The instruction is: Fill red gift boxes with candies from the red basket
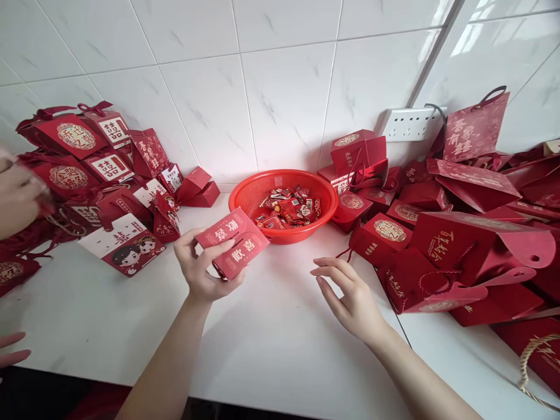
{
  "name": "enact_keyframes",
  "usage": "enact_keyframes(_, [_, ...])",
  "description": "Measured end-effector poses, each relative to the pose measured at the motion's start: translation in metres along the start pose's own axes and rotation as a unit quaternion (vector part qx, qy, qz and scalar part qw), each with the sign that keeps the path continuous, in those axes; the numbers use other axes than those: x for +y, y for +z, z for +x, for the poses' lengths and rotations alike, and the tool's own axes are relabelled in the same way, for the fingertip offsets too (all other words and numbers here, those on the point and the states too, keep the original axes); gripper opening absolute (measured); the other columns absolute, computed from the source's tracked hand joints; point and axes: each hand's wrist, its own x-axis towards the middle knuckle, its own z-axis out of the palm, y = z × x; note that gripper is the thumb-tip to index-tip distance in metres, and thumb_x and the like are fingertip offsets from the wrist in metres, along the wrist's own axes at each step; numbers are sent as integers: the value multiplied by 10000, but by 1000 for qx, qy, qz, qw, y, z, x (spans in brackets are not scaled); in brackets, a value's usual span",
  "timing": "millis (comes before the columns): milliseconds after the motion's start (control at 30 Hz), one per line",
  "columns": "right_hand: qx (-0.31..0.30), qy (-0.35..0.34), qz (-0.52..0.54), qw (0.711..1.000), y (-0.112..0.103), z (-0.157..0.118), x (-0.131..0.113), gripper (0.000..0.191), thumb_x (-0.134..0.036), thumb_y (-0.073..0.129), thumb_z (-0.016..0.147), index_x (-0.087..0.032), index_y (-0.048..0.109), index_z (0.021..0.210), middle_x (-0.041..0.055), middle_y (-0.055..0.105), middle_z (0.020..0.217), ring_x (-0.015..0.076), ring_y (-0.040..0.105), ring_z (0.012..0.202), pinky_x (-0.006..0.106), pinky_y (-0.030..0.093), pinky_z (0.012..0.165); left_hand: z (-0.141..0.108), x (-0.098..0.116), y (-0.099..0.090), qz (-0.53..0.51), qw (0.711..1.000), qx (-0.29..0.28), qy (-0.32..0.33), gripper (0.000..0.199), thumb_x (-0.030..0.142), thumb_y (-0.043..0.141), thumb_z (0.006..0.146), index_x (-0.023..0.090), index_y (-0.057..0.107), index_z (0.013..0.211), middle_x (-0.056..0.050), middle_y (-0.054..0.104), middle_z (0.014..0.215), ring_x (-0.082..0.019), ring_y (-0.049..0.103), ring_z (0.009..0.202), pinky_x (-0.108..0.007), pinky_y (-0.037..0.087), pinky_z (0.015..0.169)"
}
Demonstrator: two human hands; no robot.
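My left hand (202, 269) is closed around a small red candy box (238, 238) with pale lettering, held tilted above the white table. Just in front of the box stands a red plastic basket (324, 217) with wrapped candies (294, 209) inside. My right hand (345, 294) hovers to the right with its fingers apart and nothing in them. It is close to the red gift boxes (381, 238) on the right and touches none that I can see.
Red gift boxes (72, 137) are stacked at the left, with a cartoon-printed box (135, 251) at their front. A power strip (405, 123) is on the tiled wall. Another person's hand (20, 195), blurred, reaches in from the left edge; more fingers (13, 349) show below it.
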Motion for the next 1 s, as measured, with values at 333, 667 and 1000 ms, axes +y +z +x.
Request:
enact_keyframes(333, [-24,18,-2,1000,2,-2,1,186,-193,480,974,-264,605,1091,79,573,1227,217,585,1082,392,526,891,-6,-8,0,120,991,60,-28,503,478,810,535,239,673,955,-94,398,1156,-276,559,987,-442,563,817])
enact_keyframes(667, [-39,6,-13,999,2,-1,0,188,-180,470,975,-255,595,1095,87,570,1231,215,597,1076,394,513,905,-28,-44,18,154,927,-43,-338,538,344,753,717,232,648,1233,-110,381,1277,-288,485,1204,-434,387,1117])
enact_keyframes(1000, [-56,-1,-18,998,4,-1,-1,192,-171,455,978,-256,578,1098,79,569,1243,199,611,1060,365,514,877,-41,-89,72,208,890,-141,-380,936,404,720,751,171,239,1519,-225,229,1523,-450,398,1323,-595,410,1039])
